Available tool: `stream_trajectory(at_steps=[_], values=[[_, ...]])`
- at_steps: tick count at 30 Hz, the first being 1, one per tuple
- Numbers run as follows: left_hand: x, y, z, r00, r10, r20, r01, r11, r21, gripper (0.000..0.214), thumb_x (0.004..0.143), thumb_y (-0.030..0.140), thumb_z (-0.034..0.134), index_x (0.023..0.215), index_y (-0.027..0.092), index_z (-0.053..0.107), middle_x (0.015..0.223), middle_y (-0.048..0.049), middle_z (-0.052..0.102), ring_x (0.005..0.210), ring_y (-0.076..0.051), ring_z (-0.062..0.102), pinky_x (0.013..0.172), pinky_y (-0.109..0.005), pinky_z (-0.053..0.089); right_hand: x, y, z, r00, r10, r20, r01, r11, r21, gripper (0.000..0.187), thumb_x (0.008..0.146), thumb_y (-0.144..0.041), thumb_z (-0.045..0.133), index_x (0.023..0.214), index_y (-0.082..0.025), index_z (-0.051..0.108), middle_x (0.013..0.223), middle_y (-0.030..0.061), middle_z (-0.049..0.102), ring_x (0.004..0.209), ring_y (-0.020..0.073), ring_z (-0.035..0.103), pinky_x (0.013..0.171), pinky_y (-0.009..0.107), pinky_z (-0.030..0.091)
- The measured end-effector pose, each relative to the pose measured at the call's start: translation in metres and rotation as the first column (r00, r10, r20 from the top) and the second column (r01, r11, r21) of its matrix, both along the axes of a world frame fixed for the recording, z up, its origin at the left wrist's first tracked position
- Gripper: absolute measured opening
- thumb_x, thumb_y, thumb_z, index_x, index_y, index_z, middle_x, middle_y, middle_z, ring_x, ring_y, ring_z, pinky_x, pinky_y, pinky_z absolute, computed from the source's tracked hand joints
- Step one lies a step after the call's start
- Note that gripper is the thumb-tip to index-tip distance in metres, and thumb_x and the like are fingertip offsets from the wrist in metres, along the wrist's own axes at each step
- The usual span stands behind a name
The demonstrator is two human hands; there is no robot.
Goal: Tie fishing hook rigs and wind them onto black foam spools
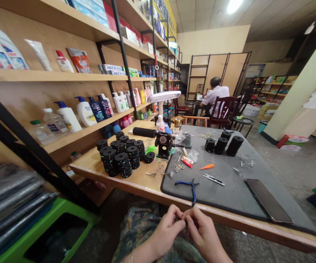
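Observation:
My left hand (169, 227) and my right hand (201, 227) meet in front of the table's near edge, above my lap. Both are closed in a pinch, fingertips touching. Whatever they pinch is too small to make out. Just beyond them lie blue-handled pliers (193, 188), their handles reaching the mat's edge. Thread snips (213, 179) and an orange-handled tool (207, 166) rest farther back on the grey mat (229, 195). Small coloured beads (178, 167) are scattered near red-and-white lighters (187, 162).
Stacks of black spools (123, 164) stand at the table's left, beside a black winding device (163, 142). More spools (234, 145) stand at the back right. A phone (268, 200) lies at right. Shelves of bottles (86, 111) line the left; a person (217, 95) sits far back.

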State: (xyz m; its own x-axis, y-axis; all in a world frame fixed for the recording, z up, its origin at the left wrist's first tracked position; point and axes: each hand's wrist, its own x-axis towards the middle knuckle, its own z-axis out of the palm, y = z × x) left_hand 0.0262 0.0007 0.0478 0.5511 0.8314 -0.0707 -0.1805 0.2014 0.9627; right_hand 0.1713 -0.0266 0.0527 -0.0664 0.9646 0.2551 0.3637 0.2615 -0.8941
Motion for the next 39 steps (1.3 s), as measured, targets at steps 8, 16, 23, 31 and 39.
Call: stream_trajectory(at_steps=[8,16,23,31,39], values=[[-0.001,0.000,-0.008,0.992,-0.030,0.123,0.047,0.990,-0.137,0.013,0.075,0.022,0.050,0.082,0.022,0.038,0.080,0.0034,0.048,0.072,-0.013,0.051,0.068,-0.029,0.041,-0.004,0.000,-0.004,0.988,0.027,-0.150,-0.047,0.990,-0.132,0.028,0.092,-0.044,0.044,0.078,-0.020,0.052,0.053,-0.0039,0.055,0.041,0.0128,0.053,0.043,0.022,0.043],[-0.002,0.000,-0.008,0.994,0.029,-0.105,-0.029,1.000,-0.002,0.010,0.073,0.023,0.047,0.079,0.021,0.039,0.072,0.0040,0.043,0.067,-0.012,0.043,0.061,-0.026,0.034,-0.003,0.002,-0.007,0.993,0.023,-0.120,-0.039,0.991,-0.131,0.034,0.090,-0.050,0.045,0.076,-0.020,0.055,0.060,-0.0015,0.059,0.043,0.0123,0.054,0.043,0.022,0.042],[-0.004,0.000,-0.011,0.999,0.033,-0.026,-0.033,0.999,-0.008,0.009,0.077,0.026,0.046,0.079,0.022,0.038,0.085,0.0000,0.055,0.064,-0.011,0.043,0.060,-0.026,0.033,0.015,0.013,-0.020,0.945,-0.148,-0.293,0.080,0.969,-0.232,0.043,0.082,-0.061,0.052,0.077,-0.019,0.057,0.047,-0.0045,0.054,0.039,0.0132,0.051,0.041,0.022,0.042],[-0.009,0.003,-0.007,0.991,0.084,0.102,-0.083,0.996,-0.013,0.020,0.077,0.033,0.052,0.073,0.022,0.035,0.093,-0.0052,0.060,0.073,-0.014,0.047,0.059,-0.026,0.032,0.066,0.045,-0.050,0.922,-0.375,0.093,0.374,0.927,0.026,0.038,0.086,-0.057,0.047,0.085,-0.021,0.057,0.069,0.0039,0.070,0.061,0.0207,0.065,0.057,0.028,0.050],[-0.022,0.009,-0.015,0.962,0.132,0.238,-0.103,0.986,-0.130,0.026,0.074,0.039,0.058,0.074,0.023,0.037,0.092,-0.0060,0.061,0.088,-0.020,0.051,0.057,-0.025,0.029,0.081,0.085,-0.037,0.821,-0.439,0.365,0.401,0.898,0.178,0.029,0.084,-0.049,0.047,0.077,-0.023,0.059,0.070,0.0052,0.070,0.062,0.0237,0.065,0.060,0.032,0.049]])
